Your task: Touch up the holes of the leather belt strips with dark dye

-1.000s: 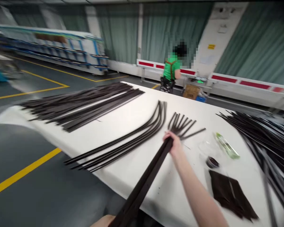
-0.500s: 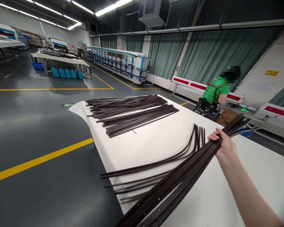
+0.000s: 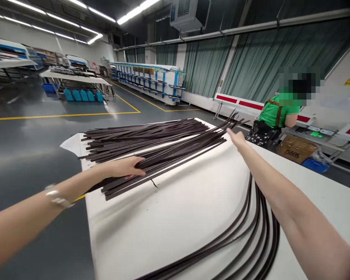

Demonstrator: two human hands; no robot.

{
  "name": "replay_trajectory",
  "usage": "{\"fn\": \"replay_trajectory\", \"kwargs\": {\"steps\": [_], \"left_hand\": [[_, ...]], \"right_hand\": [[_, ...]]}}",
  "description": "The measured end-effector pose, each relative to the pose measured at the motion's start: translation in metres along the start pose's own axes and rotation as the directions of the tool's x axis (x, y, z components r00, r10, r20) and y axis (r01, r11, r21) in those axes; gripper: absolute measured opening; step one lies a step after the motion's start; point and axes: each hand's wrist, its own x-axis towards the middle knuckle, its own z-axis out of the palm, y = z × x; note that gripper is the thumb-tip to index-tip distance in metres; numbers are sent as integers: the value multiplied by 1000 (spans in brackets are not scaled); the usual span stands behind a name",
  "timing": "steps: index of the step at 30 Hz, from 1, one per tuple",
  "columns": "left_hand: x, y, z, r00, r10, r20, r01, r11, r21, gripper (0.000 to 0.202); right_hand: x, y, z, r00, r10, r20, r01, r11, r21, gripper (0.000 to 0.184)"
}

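Observation:
A bundle of long dark brown strips, like leather straps, spans between my two hands over the white table. My left hand is closed round its near-left part. Its far-right end is in my right hand, with loose strip tips fanning out past the fingers. Under and beside the bundle lie more flat strips, partly hidden by it. A wider pile of the same strips lies just behind. Closer to me, several strips curve in an arc across the table, partly behind my right forearm.
The white-covered table has a loose cover corner at its left. A person in a green top stands beyond its right side, near a cardboard box and a blue bin. Yellow floor lines and a rack lie farther back.
The bundle has moved from the right foreground to the strips at the back left. My left hand has come into view on it. My right hand has moved forward and left.

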Motion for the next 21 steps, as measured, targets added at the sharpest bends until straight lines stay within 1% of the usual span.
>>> {"fn": "replay_trajectory", "kwargs": {"steps": [1, 2, 3, 4, 5, 7, 10, 11, 14, 16, 17, 18, 21], "left_hand": [[28, 3, 10, 999, 17, 47, -18, 999, 31, 67], [49, 4, 21, 997, 32, 72, -36, 997, 62, 66], [64, 2, 32, 996, 50, 75, -57, 994, 94, 63], [74, -2, 41, 995, 65, 72, -73, 989, 127, 60], [78, -8, 49, 995, 73, 61, -82, 983, 162, 56], [76, -21, 59, 997, 74, 22, -77, 969, 234, 51], [64, -33, 68, 992, 98, -80, -66, 942, 328, 59], [60, -34, 73, 986, 123, -110, -77, 934, 349, 63], [48, -29, 90, 966, 210, -148, -140, 913, 382, 71], [39, -22, 98, 953, 264, -151, -188, 902, 388, 64], [35, -17, 100, 945, 289, -155, -210, 897, 389, 59], [31, -12, 100, 937, 312, -159, -231, 891, 390, 55], [20, 8, 89, 920, 355, -168, -265, 877, 401, 50]], "right_hand": [[-12, 18, -1, 1000, 1, 25, 1, 997, -83, 40], [-26, 35, -5, 998, 0, 57, 8, 988, -155, 43], [-42, 48, -12, 995, -2, 99, 24, 976, -217, 47], [-58, 58, -22, 990, -5, 143, 43, 962, -268, 53], [-75, 65, -34, 983, -6, 185, 64, 949, -309, 58], [-114, 73, -60, 966, -3, 257, 101, 924, -369, 60], [-189, 75, -94, 943, 36, 330, 116, 896, -429, 53], [-219, 74, -103, 932, 47, 358, 125, 888, -443, 50], [-312, 73, -122, 860, 5, 511, 252, 865, -434, 42], [-373, 74, -131, 840, -28, 541, 291, 866, -407, 38], [-401, 76, -135, 845, -43, 534, 294, 871, -394, 37], [-427, 79, -139, 862, -48, 504, 277, 879, -390, 37], [-501, 99, -147, 939, -29, 343, 164, 914, -372, 35]]}}
